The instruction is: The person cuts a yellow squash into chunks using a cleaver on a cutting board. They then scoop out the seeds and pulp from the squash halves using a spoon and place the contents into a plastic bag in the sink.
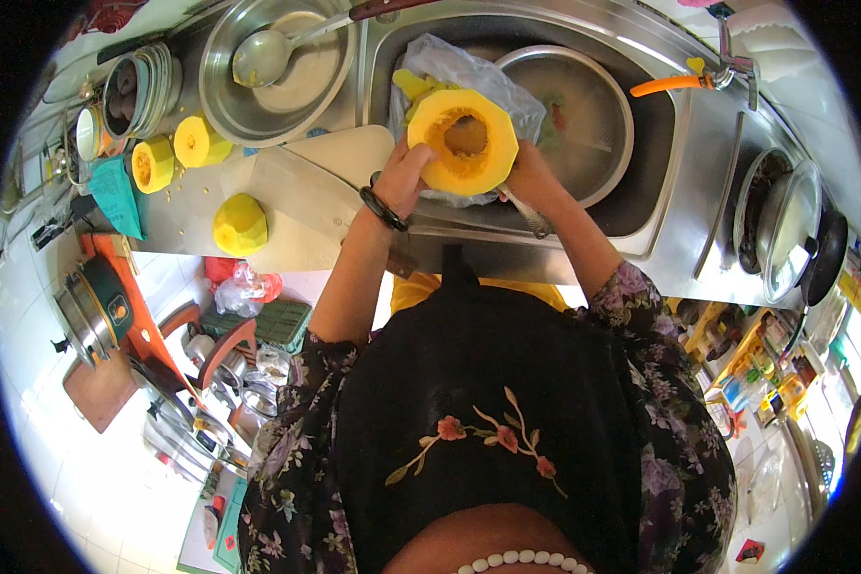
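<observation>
A thick peeled piece of yellow pumpkin [502,143] with a hollow centre is held over the sink, its cut face up. My left hand [402,178] grips its left side, thumb on the cut face. At its right side my right hand [531,176] holds a metal-handled tool [527,214] whose working end is hidden, and seems to support the pumpkin as well. A clear plastic bag [448,61] with yellow peelings [412,84] lies in the sink below. Three more peeled pumpkin pieces [240,224] [153,165] [201,141] stand on the counter at left.
A cleaver [301,190] lies on the counter beside a pale cutting board [351,151]. A steel bowl with a ladle [265,59] stands behind. In the sink [664,179] sits a round steel basin [620,143]. Stacked bowls [161,90] are at left, a lidded pan [789,229] at right.
</observation>
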`<state>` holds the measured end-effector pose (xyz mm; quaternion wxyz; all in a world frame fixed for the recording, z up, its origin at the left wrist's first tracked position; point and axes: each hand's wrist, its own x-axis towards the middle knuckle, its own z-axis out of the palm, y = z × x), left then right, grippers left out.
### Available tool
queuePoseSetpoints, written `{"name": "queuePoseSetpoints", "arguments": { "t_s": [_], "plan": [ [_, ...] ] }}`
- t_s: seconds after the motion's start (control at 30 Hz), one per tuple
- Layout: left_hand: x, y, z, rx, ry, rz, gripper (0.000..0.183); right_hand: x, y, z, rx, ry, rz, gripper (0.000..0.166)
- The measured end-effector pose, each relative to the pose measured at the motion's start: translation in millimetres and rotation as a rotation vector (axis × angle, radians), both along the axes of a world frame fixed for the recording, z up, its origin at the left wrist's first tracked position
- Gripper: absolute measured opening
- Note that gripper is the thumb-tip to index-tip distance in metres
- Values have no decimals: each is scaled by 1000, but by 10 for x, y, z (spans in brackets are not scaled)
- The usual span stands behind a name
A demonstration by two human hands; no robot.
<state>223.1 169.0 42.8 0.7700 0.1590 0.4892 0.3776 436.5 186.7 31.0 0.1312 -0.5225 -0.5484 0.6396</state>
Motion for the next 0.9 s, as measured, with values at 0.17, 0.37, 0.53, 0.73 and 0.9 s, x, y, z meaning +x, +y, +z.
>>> {"name": "queuePoseSetpoints", "arguments": {
  "t_s": [0.17, 0.37, 0.53, 0.73, 0.9],
  "plan": [
    [-14, -25, -122, 36, -63, 10, 51, -76, -73, -376, 163, -37, 3, 14],
    [46, 2, -87, -5, -52, 52, 45, -196, -105, -529, 627, -117, -62, 19],
    [25, -34, -21, 14, 21, 48, 51, -184, -119, -715, 531, -74, -77, 22],
    [-128, -62, -104, 83, 122, -11, 56, -69, -35, -926, 282, -216, 23, 27],
    [-148, -36, -69, 20, 51, 12, 56, -58, 6, -404, -31, -172, -195, 28]
  ]
}}
